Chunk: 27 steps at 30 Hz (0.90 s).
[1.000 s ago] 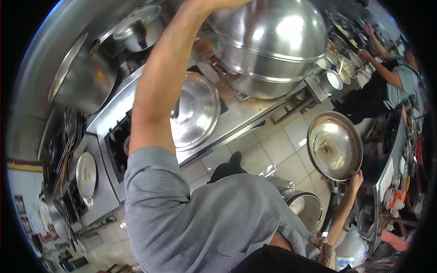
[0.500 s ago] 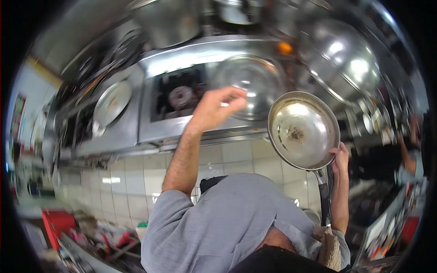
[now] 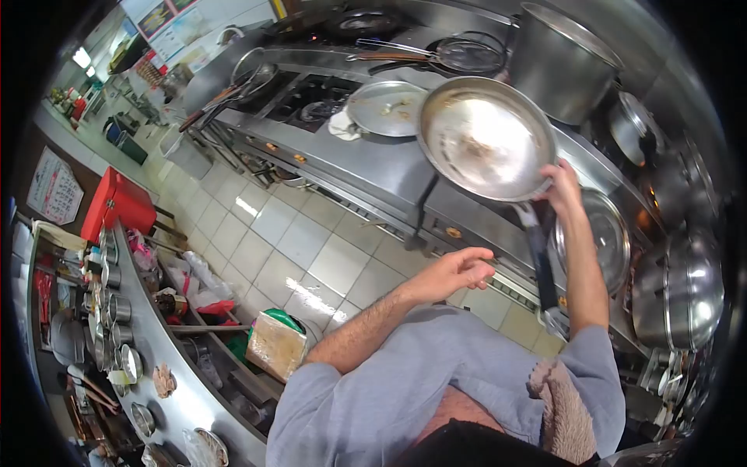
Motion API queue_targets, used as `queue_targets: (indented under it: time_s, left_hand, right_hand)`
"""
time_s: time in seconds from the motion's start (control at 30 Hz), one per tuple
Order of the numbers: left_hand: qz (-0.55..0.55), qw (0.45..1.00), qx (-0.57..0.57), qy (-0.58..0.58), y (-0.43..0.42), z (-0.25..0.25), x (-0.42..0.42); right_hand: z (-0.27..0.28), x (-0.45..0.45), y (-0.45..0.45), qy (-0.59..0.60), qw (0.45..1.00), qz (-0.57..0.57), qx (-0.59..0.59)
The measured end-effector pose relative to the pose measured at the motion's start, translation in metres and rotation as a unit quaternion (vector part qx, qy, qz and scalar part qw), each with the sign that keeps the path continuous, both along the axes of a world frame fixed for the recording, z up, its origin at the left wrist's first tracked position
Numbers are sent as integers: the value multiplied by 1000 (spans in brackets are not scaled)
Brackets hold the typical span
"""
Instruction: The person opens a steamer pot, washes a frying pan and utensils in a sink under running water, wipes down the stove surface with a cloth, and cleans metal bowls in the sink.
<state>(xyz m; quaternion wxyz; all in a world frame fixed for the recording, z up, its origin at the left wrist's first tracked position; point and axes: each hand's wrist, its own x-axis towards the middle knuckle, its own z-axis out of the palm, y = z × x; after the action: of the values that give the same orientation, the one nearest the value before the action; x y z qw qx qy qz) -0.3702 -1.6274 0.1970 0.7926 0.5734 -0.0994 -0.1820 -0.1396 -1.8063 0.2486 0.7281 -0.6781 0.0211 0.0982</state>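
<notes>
My right hand (image 3: 562,188) grips the rim of a steel frying pan (image 3: 482,140) close to where its handle joins. The pan is tilted, its inside facing me, with a brown scorched patch in the middle. Its black handle (image 3: 538,261) points back toward my body, beside my right forearm. My left hand (image 3: 455,274) hovers before my chest, above the floor, with fingers loosely bent and apart and nothing in them. Left of the pan, a round metal tray or lid (image 3: 385,109) with food-like residue lies on the range, a white cloth (image 3: 344,124) at its edge.
A stove burner (image 3: 317,111) and a large stockpot (image 3: 564,62) stand along the range. A glass-like lid (image 3: 597,237) and a big steel wok-like bowl (image 3: 677,288) are to the right. On the left runs a steel counter (image 3: 183,397) with small metal cups; a red box (image 3: 117,204) stands beyond.
My view has turned left along the range, bringing the counter into sight. The frying pan has travelled with my right hand. My left hand has dropped from above the stove toward my chest.
</notes>
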Motion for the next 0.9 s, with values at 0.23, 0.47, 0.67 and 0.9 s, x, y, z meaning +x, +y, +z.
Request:
queue_targets:
  time_s: [0.23, 0.47, 0.67, 0.9]
  left_hand:
    - [300, 925, -221, 74, 89, 19, 7]
    - [454, 875, -125, 113, 247, -14, 34]
    - [472, 872, -76, 107, 361, -44, 73]
    - [408, 905, -46, 108, 472, -83, 122]
  right_hand:
    - [-50, 9, 252, 46, 988, 129, 66]
    - [-109, 22, 404, 154, 947, 250, 128]
    - [-120, 47, 406, 28, 948, 315, 35]
    - [-156, 77, 296, 22, 999, 31, -32]
